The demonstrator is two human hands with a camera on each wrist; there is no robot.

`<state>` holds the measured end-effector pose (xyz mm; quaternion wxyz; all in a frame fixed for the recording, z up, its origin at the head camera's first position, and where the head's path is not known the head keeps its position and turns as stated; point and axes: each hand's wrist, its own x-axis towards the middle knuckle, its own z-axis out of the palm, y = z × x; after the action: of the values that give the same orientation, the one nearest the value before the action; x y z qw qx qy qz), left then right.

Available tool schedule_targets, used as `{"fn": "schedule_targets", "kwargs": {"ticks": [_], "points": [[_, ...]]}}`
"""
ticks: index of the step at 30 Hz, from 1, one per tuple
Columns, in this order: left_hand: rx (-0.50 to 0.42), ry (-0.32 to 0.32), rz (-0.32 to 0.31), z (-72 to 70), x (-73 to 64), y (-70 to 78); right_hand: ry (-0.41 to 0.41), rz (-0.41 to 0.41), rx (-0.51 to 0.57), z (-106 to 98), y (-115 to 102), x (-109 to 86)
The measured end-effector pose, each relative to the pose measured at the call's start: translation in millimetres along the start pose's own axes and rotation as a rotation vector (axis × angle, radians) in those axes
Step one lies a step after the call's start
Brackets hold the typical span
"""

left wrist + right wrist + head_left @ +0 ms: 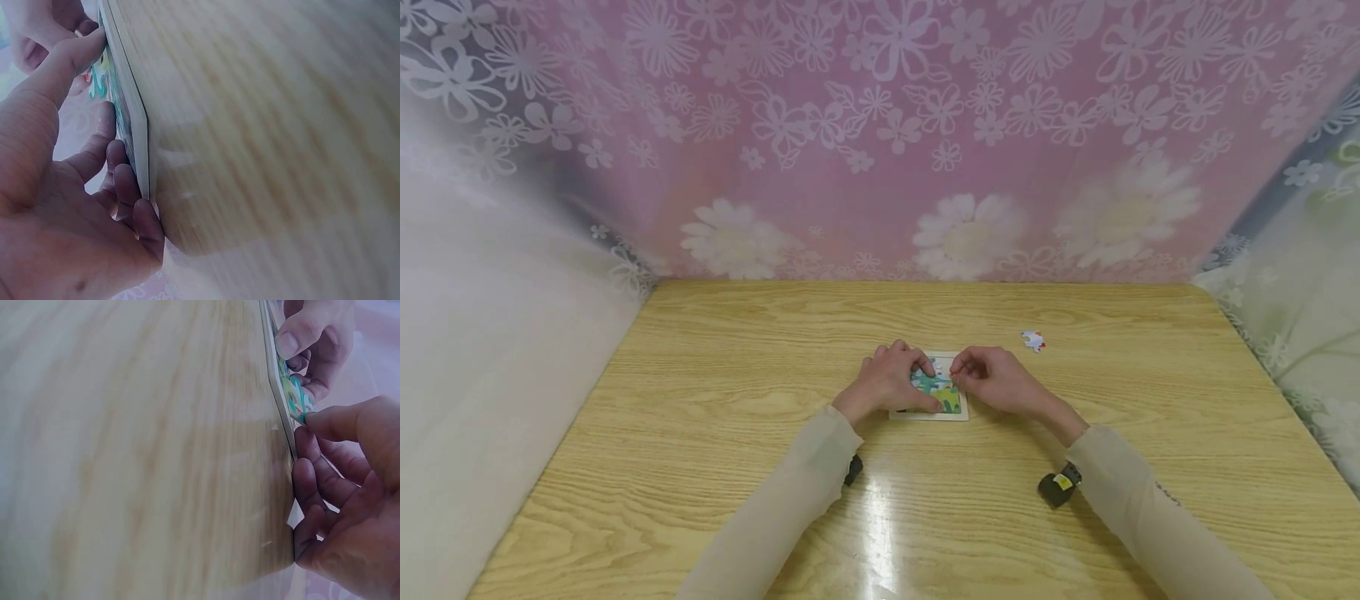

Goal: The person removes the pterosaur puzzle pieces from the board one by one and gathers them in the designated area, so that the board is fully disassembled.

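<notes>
I see the left hand (887, 382) with fingers spread, lying over the left side of a jigsaw board (942, 417), its thumb on the picture. The right hand (1003, 383), just beside the board's right edge, pinches a puzzle piece (302, 405); beyond it lies a loose white-and-red piece (1034, 340).

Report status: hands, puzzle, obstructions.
Left hand on jigsaw puzzle. Right hand pinching jigsaw piece at puzzle's right side. Loose piece farther right, not in the way.

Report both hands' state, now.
Left hand: open, touching the puzzle board.
Right hand: closed, pinching a puzzle piece.
</notes>
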<state>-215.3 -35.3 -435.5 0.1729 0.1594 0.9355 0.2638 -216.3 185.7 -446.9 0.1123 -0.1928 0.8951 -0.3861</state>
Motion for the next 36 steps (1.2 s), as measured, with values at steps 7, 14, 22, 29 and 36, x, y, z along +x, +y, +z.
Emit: {"fn": "schedule_targets", "kwargs": {"ticks": [7, 14, 22, 29, 36], "points": [[0.004, 0.002, 0.001, -0.9, -0.7, 1.0, 0.019, 0.024, -0.012, -0.5, -2.0, 0.7], [0.004, 0.003, -0.006, -1.9, -2.5, 2.7, 0.01, 0.024, -0.015, -1.6, -0.3, 2.1], [0.007, 0.004, -0.004, -2.0, -2.8, 3.0, 0.003, 0.042, -0.022, -3.2, -4.5, 2.5], [0.025, 0.001, -0.007, -2.0, -2.4, 3.0, -0.004, 0.083, 0.017, -4.4, -6.2, 2.1], [0.019, -0.001, 0.008, -1.6, -2.8, 0.5, 0.008, 0.078, 0.087, -4.8, -1.7, -0.4]]}}
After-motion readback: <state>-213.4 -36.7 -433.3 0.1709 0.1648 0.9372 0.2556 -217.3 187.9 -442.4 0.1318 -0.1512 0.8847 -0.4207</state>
